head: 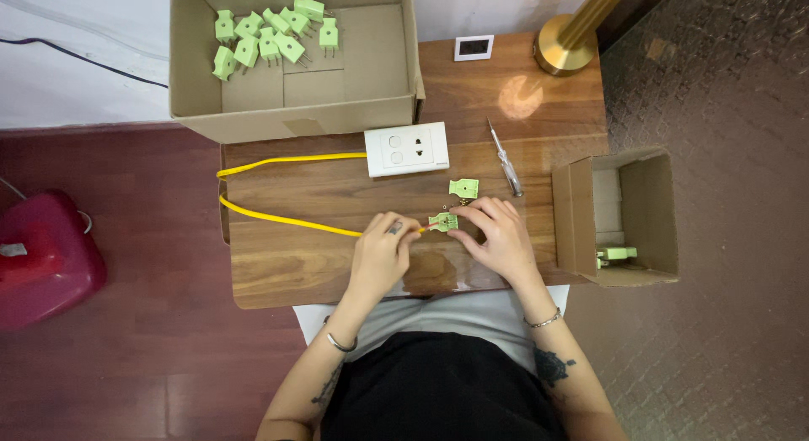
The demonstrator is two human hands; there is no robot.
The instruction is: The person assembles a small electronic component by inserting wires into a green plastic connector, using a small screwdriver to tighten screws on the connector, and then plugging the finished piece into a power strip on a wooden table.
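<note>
A dark red wood floor (152, 357) lies to the left and a grey textured floor (725, 340) to the right, with a white wall (76, 78) along the far side. A red container (42, 255) stands on the floor well left of the tabletop (320, 264), a small brown wooden slab. A large open cardboard box (295, 95) overhangs its far left corner, with a heap of green plugs (270, 36) inside. A smaller open box (619, 217) sits at the right edge. A brass lamp base (566, 46) stands at the far right corner. A white socket block (406, 149) lies mid-tabletop, its yellow cable (278, 217) looping toward the left edge. A screwdriver (506, 158) lies right of it.

Near the front edge, the left hand (383, 251) pinches the cable's end, grip closed on it. The right hand (497, 234) pinches the open green plug half (443, 222), fingers closed around it. The other plug half (463, 188) lies just beyond.
</note>
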